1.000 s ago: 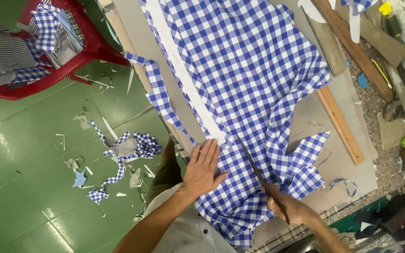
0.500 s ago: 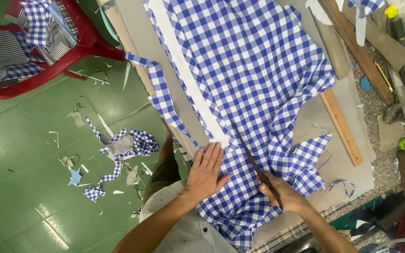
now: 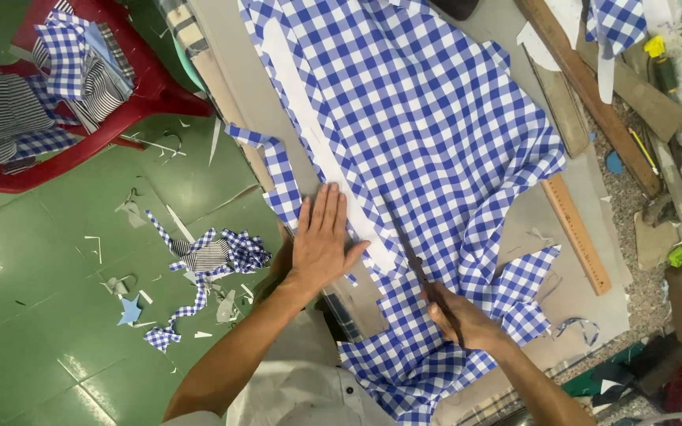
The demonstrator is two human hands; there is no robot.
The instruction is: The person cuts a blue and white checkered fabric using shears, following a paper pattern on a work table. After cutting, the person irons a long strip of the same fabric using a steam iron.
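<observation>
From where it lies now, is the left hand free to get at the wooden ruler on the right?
Probably not easily: the left hand is pressing the white strip, and the right hand with the scissors lies between it and the ruler.

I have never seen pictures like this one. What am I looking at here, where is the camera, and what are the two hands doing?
There is no machine. A person wears a camera on the head, so the single view looks down at their own two bare hands.

On the work table lies a blue and white checked cloth. A long white paper strip lies on the cloth. The left hand presses flat on the strip's near end. The right hand holds dark scissors, their blades pointing along the strip's edge. A wooden ruler lies to the right.

On the green floor there are cloth scraps, and a red plastic chair carries more fabric.
</observation>
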